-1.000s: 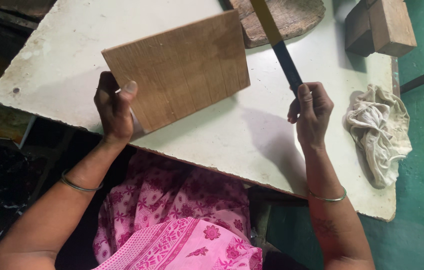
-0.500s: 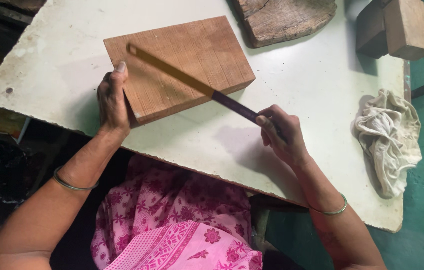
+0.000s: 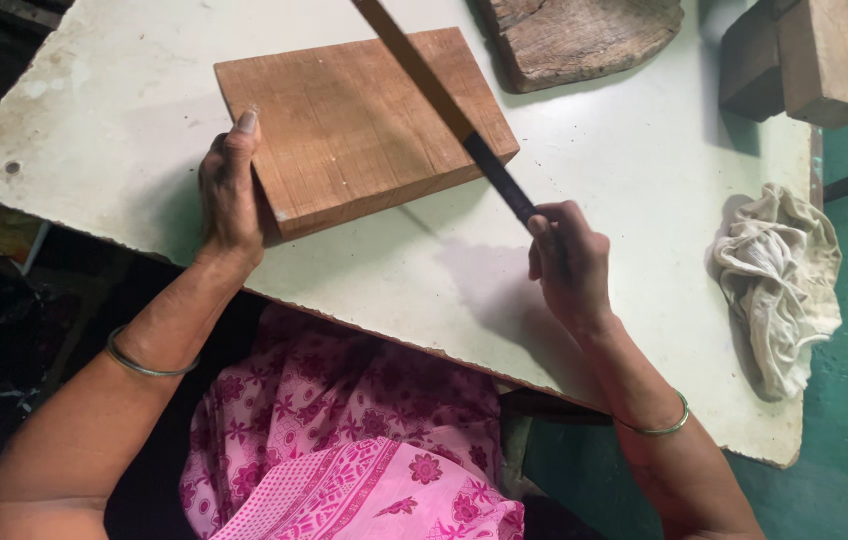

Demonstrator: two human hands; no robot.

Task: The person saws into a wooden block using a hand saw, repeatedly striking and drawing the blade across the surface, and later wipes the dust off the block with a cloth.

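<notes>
A flat rectangular wooden board (image 3: 354, 125) lies on a white table (image 3: 634, 220). My left hand (image 3: 229, 190) rests on the board's near left edge, fingers laid over it and pressing it down. My right hand (image 3: 569, 265) grips the dark handle of a long flat tool (image 3: 444, 105), a file or blade. The tool slants up and to the left over the board's right part and runs out of view at the top.
A crumpled pale cloth (image 3: 779, 280) lies at the table's right edge. A rough dark wooden slab (image 3: 584, 35) sits at the back. Stacked wooden blocks (image 3: 809, 60) stand at the back right. The floor to the right is green.
The tool swung from lying flat across the board to a steeper slant pointing up and away. My right hand moved right. The board stayed under my left hand.
</notes>
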